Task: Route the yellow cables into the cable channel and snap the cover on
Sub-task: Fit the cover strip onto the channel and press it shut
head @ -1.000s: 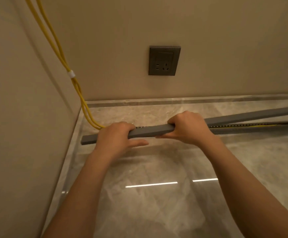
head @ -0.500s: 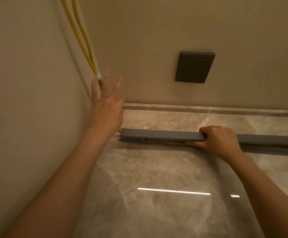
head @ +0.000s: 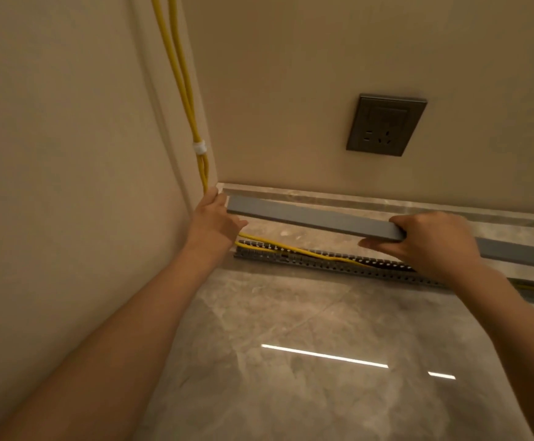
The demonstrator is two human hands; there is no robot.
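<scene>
Two grips on gray cover [head: 307, 218]: right grip [head: 424, 240] wraps round it, left grip [head: 214, 218] touches its end, hold unclear. Cover hangs above cable channel [head: 323, 264], just below grips. Inside lie yellow cables [head: 291, 248], one looks high; tuck down, line up cover, press along.

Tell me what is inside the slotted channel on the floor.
Yellow cables run along the left stretch of the channel. Farther right, the right hand and the cover it holds hide the inside.
</scene>
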